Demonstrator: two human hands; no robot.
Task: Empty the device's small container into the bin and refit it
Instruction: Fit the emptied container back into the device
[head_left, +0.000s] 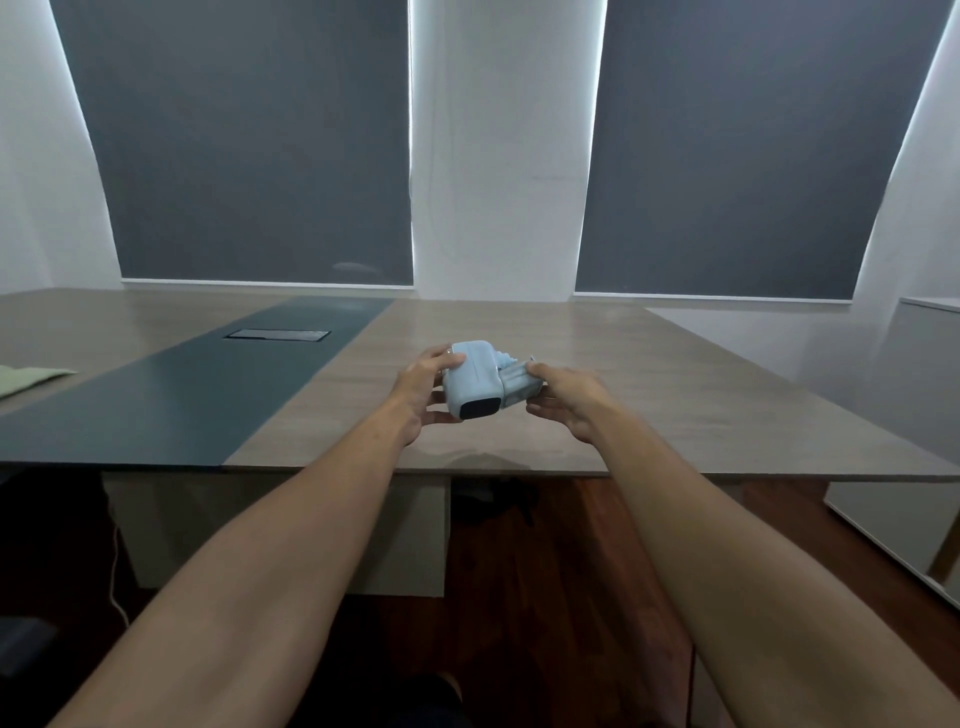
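The device (474, 379) was a small pale blue body with rounded corners and a dark panel on the end facing the camera. It was held just above the wooden desk (649, 415), near its front edge. The left hand (423, 392) grasped the blue body from the left side. The right hand (569, 400) gripped the small container (517, 387), a greyish, half-clear part at the device's right side, touching it.

Pale blue device, grey container, over wood grain

The device (475, 376) is showing pale blue with a black panel; its container (519, 387) is looking translucent grey. The table (597, 374) is displaying grey-brown wood grain, crossed by a dark teal strip (208, 389).
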